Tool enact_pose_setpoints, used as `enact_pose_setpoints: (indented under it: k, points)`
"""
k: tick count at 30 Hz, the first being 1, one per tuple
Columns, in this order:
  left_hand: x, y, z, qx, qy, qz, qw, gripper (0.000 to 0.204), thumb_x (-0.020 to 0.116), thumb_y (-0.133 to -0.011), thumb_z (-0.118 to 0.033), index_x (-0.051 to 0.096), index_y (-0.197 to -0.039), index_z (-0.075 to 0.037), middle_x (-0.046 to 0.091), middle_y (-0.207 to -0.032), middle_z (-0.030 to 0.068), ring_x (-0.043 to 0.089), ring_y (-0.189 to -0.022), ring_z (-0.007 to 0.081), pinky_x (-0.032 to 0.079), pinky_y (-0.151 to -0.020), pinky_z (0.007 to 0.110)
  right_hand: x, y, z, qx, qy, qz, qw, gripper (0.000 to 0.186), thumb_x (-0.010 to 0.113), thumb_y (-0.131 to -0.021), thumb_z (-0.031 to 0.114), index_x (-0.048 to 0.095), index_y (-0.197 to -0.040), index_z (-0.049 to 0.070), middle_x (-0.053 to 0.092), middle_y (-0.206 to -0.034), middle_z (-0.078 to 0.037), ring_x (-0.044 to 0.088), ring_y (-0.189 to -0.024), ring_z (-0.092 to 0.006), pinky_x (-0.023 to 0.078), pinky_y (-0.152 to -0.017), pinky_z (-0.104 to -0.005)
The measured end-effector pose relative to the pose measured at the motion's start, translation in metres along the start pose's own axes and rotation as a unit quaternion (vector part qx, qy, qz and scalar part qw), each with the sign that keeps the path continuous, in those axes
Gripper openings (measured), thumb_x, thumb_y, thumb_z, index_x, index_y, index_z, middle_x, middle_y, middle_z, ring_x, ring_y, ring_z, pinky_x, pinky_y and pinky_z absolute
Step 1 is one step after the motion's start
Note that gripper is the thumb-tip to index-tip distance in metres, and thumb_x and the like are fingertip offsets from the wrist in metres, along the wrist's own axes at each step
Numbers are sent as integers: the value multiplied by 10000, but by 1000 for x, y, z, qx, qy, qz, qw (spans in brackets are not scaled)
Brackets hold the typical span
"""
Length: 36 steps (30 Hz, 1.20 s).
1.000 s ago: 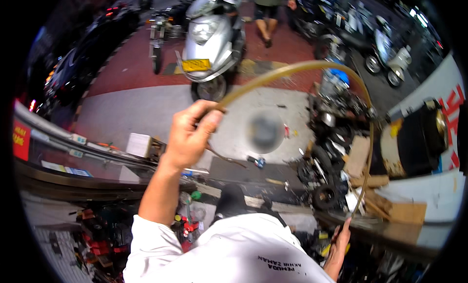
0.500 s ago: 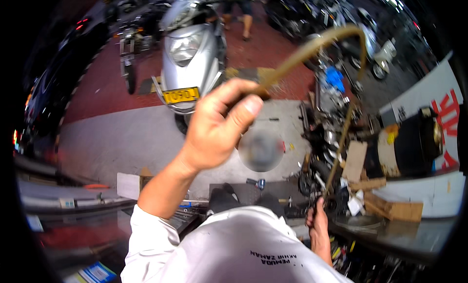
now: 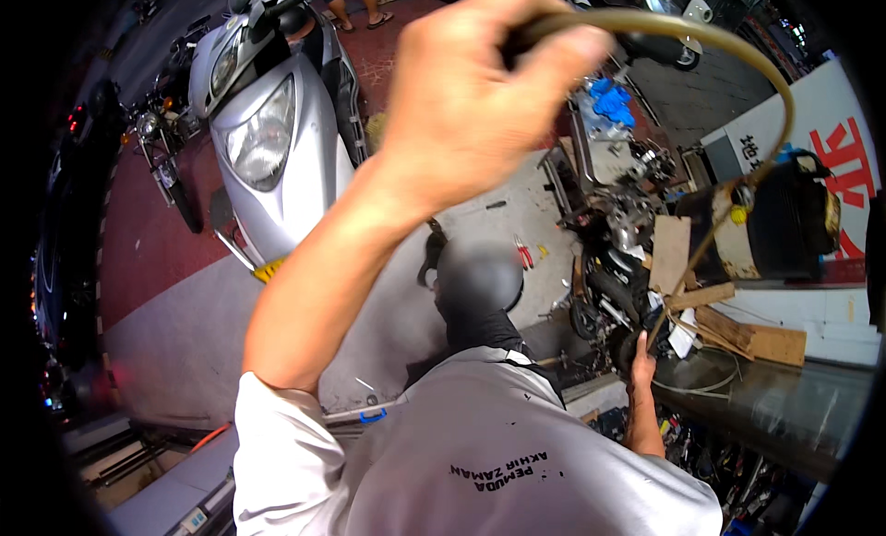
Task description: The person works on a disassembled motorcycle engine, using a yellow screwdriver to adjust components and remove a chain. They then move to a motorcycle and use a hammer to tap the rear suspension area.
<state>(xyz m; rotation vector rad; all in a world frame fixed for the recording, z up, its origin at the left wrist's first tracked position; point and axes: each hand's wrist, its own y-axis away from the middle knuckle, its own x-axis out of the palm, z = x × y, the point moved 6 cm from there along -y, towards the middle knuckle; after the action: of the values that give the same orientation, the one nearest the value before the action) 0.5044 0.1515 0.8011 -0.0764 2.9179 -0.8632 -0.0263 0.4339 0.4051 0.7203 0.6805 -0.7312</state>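
We hold a yellowish, semi-clear tube (image 3: 780,84) between two bare hands, and it arches high over the right side of the pale floor (image 3: 203,342). The left hand (image 3: 489,102), raised in front of us, has its fingers curled tightly around the upper end, with the thumb pressed along it. From there the tube bows out to the right, bends sharply and runs down past the black-and-cream container (image 3: 784,232) to the right hand (image 3: 642,363), low beside the grey ledge (image 3: 775,398). That hand grips the lower stretch with one digit pointing up along it; we cannot make out its other fingers. A thin pale loop (image 3: 697,390) lies near the ledge's left edge, and we cannot tell whether it is part of the same tube. Along the floor's right edge we see a heap of engine parts (image 3: 632,218), with a crumpled blue thing (image 3: 611,102) at its far end and a piece of cardboard (image 3: 671,253) at its near right corner. Red-handled pliers (image 3: 524,252) lie on the floor just inside that edge. Across the floor's far left edge stands a silver scooter (image 3: 309,158), partly behind our left forearm, and beyond it a bystander's legs (image 3: 355,10) show on the red paving (image 3: 129,232).
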Motion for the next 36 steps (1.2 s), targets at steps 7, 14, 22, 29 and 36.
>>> enact_pose_setpoints:
  k: [7, 14, 22, 29, 36]
  points:
    - [4, -170, 192, 177, -119, 163, 963, 328, 888, -800, -336, 727, -872, -60, 642, -756, 69, 630, -649, 210, 505, -602, 347, 148, -106, -108, -92, 326, 108, 935, 597, 524, -1047, 531, 465, -1546, 210, 680, -1240, -295, 706, -1073, -394, 549, -837, -515]
    - [14, -335, 358, -38, -154, 245, 956, 355, 808, -886, -383, 717, -863, -40, 634, -681, 81, 615, -618, 206, 476, -588, 360, 136, -130, 63, 148, 349, 35, 925, 496, 541, -1045, 524, 639, -1270, 93, 711, -1041, -281, 718, -1001, -410, 550, -797, -502]
    - [5, -502, 527, -120, -76, 285, 948, 401, 836, -871, -401, 736, -910, -15, 724, -796, 103, 680, -762, 172, 539, -715, 355, 147, -153, 174, 30, 338, -104, 935, 512, 601, -1029, 496, 749, -983, 8, 683, -716, -244, 698, -702, -433, 518, -591, -509]
    - [-28, -623, 632, -97, -73, 367, 922, 389, 832, -847, -401, 743, -920, -30, 749, -816, 155, 742, -769, 293, 558, -712, 419, 360, -118, 331, 133, 364, -29, 921, 518, 620, -1010, 515, 710, -879, 22, 636, -641, -235, 638, -570, -424, 455, -487, -514]
    - [-160, -732, 744, -170, -35, 228, 958, 378, 771, -925, -393, 733, -945, -17, 687, -707, 110, 642, -632, 194, 507, -628, 361, 438, -179, 464, -76, 518, -170, 835, 662, 620, -938, 648, 688, -763, 14, 638, -638, -239, 640, -584, -441, 483, -542, -527]
